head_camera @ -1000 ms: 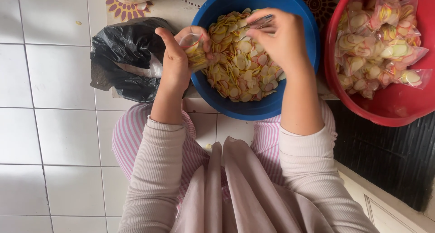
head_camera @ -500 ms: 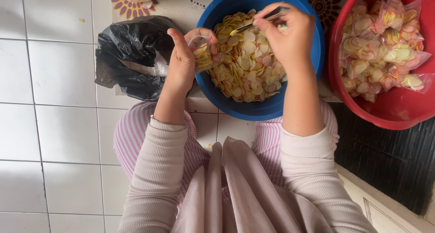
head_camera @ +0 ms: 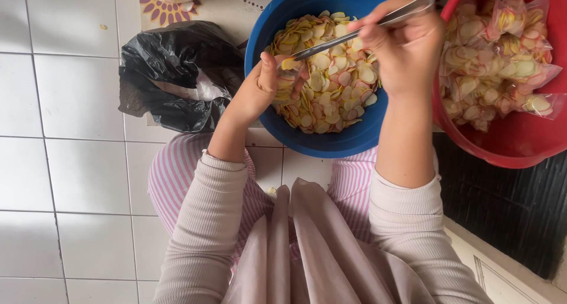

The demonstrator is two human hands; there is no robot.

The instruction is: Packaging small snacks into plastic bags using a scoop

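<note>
Two hands over the blue bowl (head_camera: 354, 141) — right hand (head_camera: 407, 50) fingers clamped on metal tongs (head_camera: 360, 31), left hand (head_camera: 260, 91) pinching chips (head_camera: 331, 85) at nine o'clock.

Tongs (head_camera: 360, 32): polished metal, glossy. Blue bowl (head_camera: 354, 140): smooth plastic, slight sheen. Red bowl (head_camera: 520, 141), at 3 o'clock of blue: glossy plastic. Black bag (head_camera: 171, 62), at 9 o'clock: crinkled shiny plastic film. Floor tiles (head_camera: 59, 162): glazed white ceramic. Sleeves (head_camera: 207, 221): ribbed matt cloth.
</note>
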